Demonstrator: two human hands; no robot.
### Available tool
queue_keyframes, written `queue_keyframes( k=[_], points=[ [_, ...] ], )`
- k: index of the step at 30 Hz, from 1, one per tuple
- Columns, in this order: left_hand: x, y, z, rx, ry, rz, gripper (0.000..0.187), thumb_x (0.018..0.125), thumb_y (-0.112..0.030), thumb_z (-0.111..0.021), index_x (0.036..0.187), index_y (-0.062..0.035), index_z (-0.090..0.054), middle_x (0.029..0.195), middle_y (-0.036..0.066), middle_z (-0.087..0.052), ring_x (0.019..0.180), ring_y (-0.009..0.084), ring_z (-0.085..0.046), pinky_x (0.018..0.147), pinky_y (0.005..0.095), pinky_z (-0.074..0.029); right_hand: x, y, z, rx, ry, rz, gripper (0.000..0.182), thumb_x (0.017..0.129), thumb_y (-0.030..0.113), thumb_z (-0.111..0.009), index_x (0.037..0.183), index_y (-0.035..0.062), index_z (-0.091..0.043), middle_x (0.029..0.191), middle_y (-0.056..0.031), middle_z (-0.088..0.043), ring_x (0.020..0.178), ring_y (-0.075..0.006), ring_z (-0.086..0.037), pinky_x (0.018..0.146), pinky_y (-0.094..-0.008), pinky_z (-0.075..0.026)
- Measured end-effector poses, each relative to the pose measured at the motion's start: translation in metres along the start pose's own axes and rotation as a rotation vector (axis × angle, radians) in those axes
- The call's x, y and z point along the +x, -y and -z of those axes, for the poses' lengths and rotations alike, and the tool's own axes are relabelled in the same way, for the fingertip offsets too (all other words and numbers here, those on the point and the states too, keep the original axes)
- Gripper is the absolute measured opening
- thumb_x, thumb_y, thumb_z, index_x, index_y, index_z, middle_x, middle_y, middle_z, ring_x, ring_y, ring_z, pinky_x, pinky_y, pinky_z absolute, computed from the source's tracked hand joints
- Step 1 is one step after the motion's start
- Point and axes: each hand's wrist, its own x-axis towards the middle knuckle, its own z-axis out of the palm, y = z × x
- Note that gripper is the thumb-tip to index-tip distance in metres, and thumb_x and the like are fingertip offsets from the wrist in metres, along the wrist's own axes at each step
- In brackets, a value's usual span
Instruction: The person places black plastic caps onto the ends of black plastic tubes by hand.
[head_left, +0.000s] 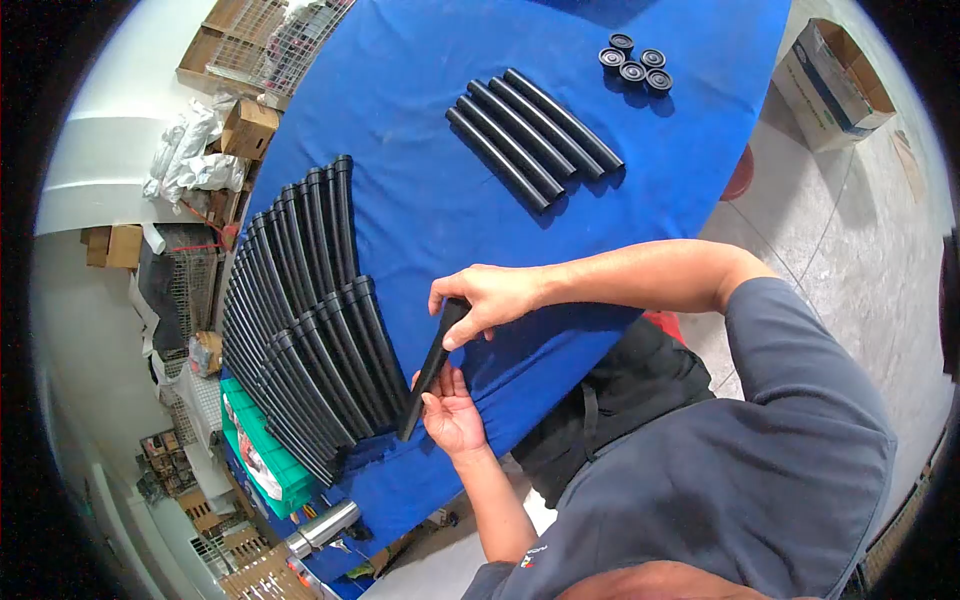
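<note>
A black tube (424,385) is held at a slant above the blue cloth. My right hand (495,303) grips its upper end, thumb on the near side and fingers over the top. Lower down, my left hand (455,415) is palm up, with its thumb and fingers around the tube. Beside the tube, to the left, lie two overlapping rows of black tubes with capped ends (330,350). Several loose black tubes (535,135) lie side by side farther up the cloth, near several round black caps (632,70).
The blue cloth (410,100) covers the table. At its lower left edge are a green bin (262,440) and a shiny metal cylinder (325,528). An open cardboard box (830,90) stands on the floor at upper right. Wire racks and cartons line the left side.
</note>
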Motion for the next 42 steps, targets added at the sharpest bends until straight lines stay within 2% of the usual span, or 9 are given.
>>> queue_keyframes(
  k=[2,8,11,17,20,29,35,38,42],
  points=[
    [0.000,0.000,-0.002,0.010,-0.011,0.000,0.041,0.100,-0.018,-0.065,0.137,-0.0027,-0.057,0.144,0.021,-0.057,0.133,0.0347,-0.056,0.113,0.0482,-0.048,0.004,-0.004,-0.001,0.037,0.017,-0.112,0.035,0.090,0.025,-0.077,0.111,0.0003,-0.062,0.082,-0.0070,-0.068,0.064,-0.0151,-0.066,0.060,-0.0322,-0.054],
    [0.000,0.000,-0.002,-0.002,-0.032,-0.012,0.042,0.100,-0.018,-0.064,0.138,-0.0014,-0.055,0.146,0.022,-0.054,0.134,0.0351,-0.055,0.114,0.0483,-0.047,0.003,-0.008,0.000,0.005,0.006,0.058,0.039,0.086,0.027,-0.081,0.107,-0.0011,-0.064,0.077,-0.0085,-0.067,0.060,-0.0160,-0.066,0.054,-0.0320,-0.054],
    [0.000,0.000,-0.002,0.011,-0.028,-0.015,0.041,0.100,-0.016,-0.065,0.137,-0.0016,-0.056,0.145,0.023,-0.055,0.133,0.0354,-0.057,0.113,0.0483,-0.048,0.003,-0.004,-0.002,0.085,-0.011,-0.133,0.036,0.086,0.026,-0.080,0.107,0.0003,-0.065,0.077,-0.0081,-0.067,0.059,-0.0156,-0.065,0.054,-0.0317,-0.053],
    [0.000,-0.001,-0.001,0.018,0.002,-0.009,0.041,0.101,-0.017,-0.064,0.138,-0.0002,-0.056,0.143,0.022,-0.057,0.135,0.0356,-0.054,0.114,0.0484,-0.047,0.005,-0.011,-0.001,0.003,-0.019,0.095,0.036,0.088,0.030,-0.079,0.104,0.0013,-0.066,0.075,-0.0072,-0.067,0.061,-0.0155,-0.068,0.053,-0.0314,-0.055],
    [0.000,-0.002,0.001,0.021,0.021,-0.001,0.042,0.101,-0.017,-0.062,0.139,0.0002,-0.055,0.144,0.022,-0.057,0.137,0.0352,-0.053,0.114,0.0483,-0.046,0.004,-0.002,0.001,0.064,-0.002,-0.153,0.037,0.088,0.030,-0.079,0.106,0.0013,-0.066,0.077,-0.0068,-0.068,0.062,-0.0159,-0.068,0.054,-0.0313,-0.055],
    [0.000,-0.002,-0.002,0.004,0.014,-0.003,0.042,0.101,-0.017,-0.062,0.139,0.0002,-0.055,0.144,0.022,-0.056,0.138,0.0355,-0.051,0.115,0.0483,-0.046,0.000,0.003,0.003,0.016,0.054,-0.049,0.033,0.089,0.023,-0.077,0.111,0.0021,-0.062,0.080,-0.0064,-0.069,0.065,-0.0149,-0.067,0.060,-0.0329,-0.055],
    [0.000,-0.002,-0.004,0.001,0.019,-0.001,0.041,0.102,-0.018,-0.061,0.138,0.0007,-0.056,0.144,0.022,-0.056,0.137,0.0358,-0.052,0.114,0.0486,-0.046,0.012,-0.024,0.001,-0.160,0.058,0.221,0.036,0.089,0.026,-0.078,0.112,0.0023,-0.063,0.079,-0.0066,-0.068,0.068,-0.0150,-0.068,0.061,-0.0317,-0.055],
    [0.000,-0.001,0.001,-0.007,0.008,-0.001,0.041,0.102,-0.018,-0.062,0.138,0.0010,-0.056,0.144,0.022,-0.056,0.137,0.0362,-0.051,0.114,0.0490,-0.046,-0.003,0.008,0.001,0.042,-0.017,-0.073,0.038,0.088,0.028,-0.078,0.111,0.0016,-0.063,0.080,-0.0071,-0.068,0.067,-0.0160,-0.067,0.060,-0.0316,-0.055],
    [0.000,-0.002,-0.003,0.015,0.004,0.002,0.042,0.101,-0.019,-0.062,0.138,0.0011,-0.055,0.144,0.023,-0.056,0.138,0.0365,-0.051,0.114,0.0490,-0.046,0.006,-0.008,0.004,-0.075,0.048,0.009,0.041,0.089,0.032,-0.078,0.111,0.0006,-0.063,0.081,-0.0077,-0.068,0.066,-0.0169,-0.068,0.058,-0.0317,-0.054]
  ],
)
